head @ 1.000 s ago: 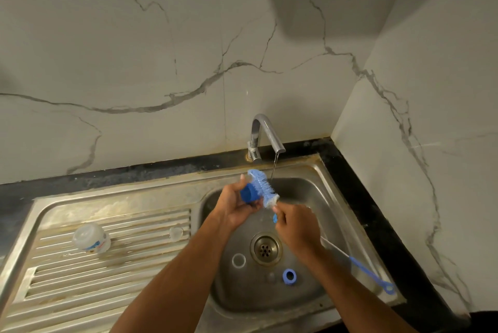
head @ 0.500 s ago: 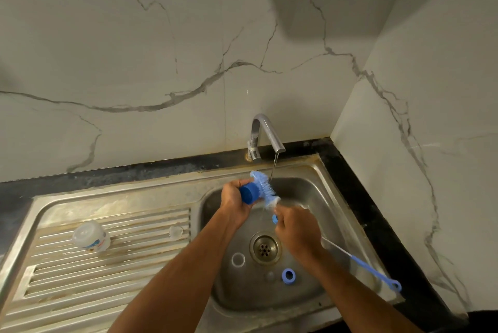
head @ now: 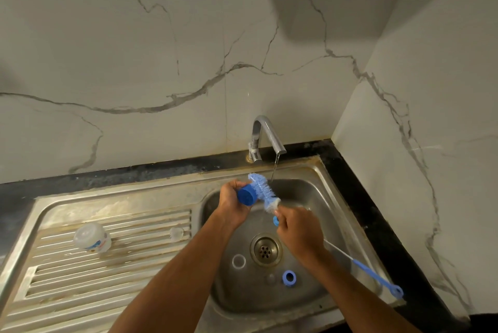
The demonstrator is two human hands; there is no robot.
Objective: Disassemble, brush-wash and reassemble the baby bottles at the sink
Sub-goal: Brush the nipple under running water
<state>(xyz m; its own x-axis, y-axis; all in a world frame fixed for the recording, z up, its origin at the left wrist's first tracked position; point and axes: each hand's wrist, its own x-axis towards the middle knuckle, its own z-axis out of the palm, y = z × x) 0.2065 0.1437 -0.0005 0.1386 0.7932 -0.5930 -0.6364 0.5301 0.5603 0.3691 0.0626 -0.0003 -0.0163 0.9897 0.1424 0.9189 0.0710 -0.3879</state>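
Over the stainless steel sink basin (head: pixel 336 230), the left hand (head: pixel 232 202) curled its fingers round a round blue plastic bottle cap (head: pixel 246 196), while the right hand (head: pixel 299 230) gripped the wire stem of a blue-and-white bristled bottle brush (head: pixel 262 188), its head against the cap beside a thin stream from the curved chrome tap (head: pixel 265 131). The right fist hid part of the stem. A blue screw ring (head: pixel 289 277) and a clear ring (head: pixel 238 261) lay by the drain; a clear bottle (head: pixel 93 237) lay on the ridged drainboard (head: pixel 80 278), its label too blurred to read.

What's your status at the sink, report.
Left hand grips blue cap. Right hand holds bottle brush against it. Tap running. Nothing in the way.
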